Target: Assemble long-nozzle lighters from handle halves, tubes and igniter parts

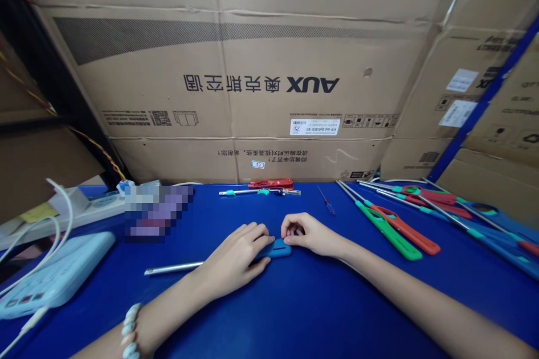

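A blue long-nosed gas lighter [281,248] lies on the blue table, its metal tube pointing left. My left hand [241,255] is closed over its handle from above, hiding the trigger part. At the handle's right end, the thumb and fingers of my right hand [304,233] are curled in a pinch against the lighter; whether something small is between them cannot be seen. Behind my hands lies a lighter core with a metal tube and green parts [263,192], next to a red lighter casing [270,183]. A small screwdriver [327,202] lies to its right.
On the right lie several lighters, including a green one [393,233] and an orange one [410,231]. To the left are a light blue power bank [63,275] with white cables, a power strip [95,206] and a blurred-out item [158,213]. Cardboard [252,106] walls the back.
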Demonstrator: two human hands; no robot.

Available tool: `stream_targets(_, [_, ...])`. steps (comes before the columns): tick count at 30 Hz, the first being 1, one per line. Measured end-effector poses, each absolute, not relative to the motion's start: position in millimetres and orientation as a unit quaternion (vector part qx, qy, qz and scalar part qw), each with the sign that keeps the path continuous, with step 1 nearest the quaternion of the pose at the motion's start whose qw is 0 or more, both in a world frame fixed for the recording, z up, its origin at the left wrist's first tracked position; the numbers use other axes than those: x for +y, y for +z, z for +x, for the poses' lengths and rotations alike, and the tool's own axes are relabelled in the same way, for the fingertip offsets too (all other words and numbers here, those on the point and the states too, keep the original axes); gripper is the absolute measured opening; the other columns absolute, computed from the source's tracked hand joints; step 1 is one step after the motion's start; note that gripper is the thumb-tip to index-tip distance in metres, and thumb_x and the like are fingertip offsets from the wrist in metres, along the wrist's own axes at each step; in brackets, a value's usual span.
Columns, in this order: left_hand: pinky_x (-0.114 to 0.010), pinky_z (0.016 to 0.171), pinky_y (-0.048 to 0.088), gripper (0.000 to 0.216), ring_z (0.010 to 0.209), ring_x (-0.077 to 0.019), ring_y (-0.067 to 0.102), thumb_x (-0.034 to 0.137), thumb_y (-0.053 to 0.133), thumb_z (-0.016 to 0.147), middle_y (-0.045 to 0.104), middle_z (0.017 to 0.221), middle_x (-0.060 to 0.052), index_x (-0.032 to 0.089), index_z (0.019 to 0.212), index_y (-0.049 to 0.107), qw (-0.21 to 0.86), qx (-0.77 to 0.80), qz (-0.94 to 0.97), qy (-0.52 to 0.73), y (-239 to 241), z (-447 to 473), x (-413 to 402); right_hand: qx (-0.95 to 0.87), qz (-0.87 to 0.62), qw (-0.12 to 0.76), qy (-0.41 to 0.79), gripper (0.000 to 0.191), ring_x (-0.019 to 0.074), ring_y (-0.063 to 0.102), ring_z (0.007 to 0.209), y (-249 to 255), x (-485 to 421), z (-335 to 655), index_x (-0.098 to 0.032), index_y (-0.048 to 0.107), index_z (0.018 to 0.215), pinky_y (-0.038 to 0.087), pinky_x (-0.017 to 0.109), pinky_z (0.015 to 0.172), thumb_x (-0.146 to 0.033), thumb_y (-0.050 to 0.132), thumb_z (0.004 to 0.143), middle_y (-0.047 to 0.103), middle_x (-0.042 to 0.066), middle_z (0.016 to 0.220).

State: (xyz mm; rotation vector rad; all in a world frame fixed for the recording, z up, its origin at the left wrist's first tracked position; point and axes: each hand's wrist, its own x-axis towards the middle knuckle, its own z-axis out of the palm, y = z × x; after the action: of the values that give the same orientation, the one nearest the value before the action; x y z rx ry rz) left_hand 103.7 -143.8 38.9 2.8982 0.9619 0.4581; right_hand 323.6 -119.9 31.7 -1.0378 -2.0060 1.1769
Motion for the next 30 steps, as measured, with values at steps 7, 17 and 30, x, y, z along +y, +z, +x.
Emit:
stream_targets(7, [-0.044, 0.101, 0.038, 0.034, 0.106, -0.0232, 0.055, 0.023, 0.052, 0.089, 0.057, 0.114, -0.005, 0.024, 0.123, 0.048, 0.067, 0.316, 0.935, 0.145, 37.8, 101.0, -140.9, -0.809, -0.358, 0.294, 0.361, 0.013, 0.0126, 0.050, 0.065, 32.0, -122.2, 325.8, -0.016, 0.060, 0.072, 0.041, 0.024, 0.062, -0.025, 0.063, 0.080, 0.056, 0.000, 0.073])
stream_targets(17, [-0.039, 0.093, 0.042, 0.032, 0.100, -0.0223, 0.053, 0.021, 0.046, 0.092, 0.053, 0.109, -0.006, 0.026, 0.124, 0.046, 0.019, 0.293, 0.948, 0.123, 40.3, 101.0, -142.9, -0.743, -0.659, 0.109, -0.045, 0.024, 0.0214, 0.059, 0.072, 65.3, -101.0, 387.0, -0.019, 0.054, 0.076, 0.036, 0.028, 0.059, -0.042, 0.057, 0.082, 0.063, 0.006, 0.075])
stream_targets(30, [-0.033, 0.084, 0.041, 0.040, 0.094, -0.0203, 0.050, 0.015, 0.046, 0.089, 0.049, 0.104, -0.005, 0.028, 0.127, 0.047, 0.040, 0.272, 0.954, 0.120, 40.7, 103.4, -143.4, -0.697, -0.667, 0.240, -0.106, 0.013, 0.0274, 0.064, 0.077, 101.3, -106.2, 414.4, -0.020, 0.053, 0.079, 0.043, 0.034, 0.063, -0.032, 0.056, 0.079, 0.066, 0.009, 0.078])
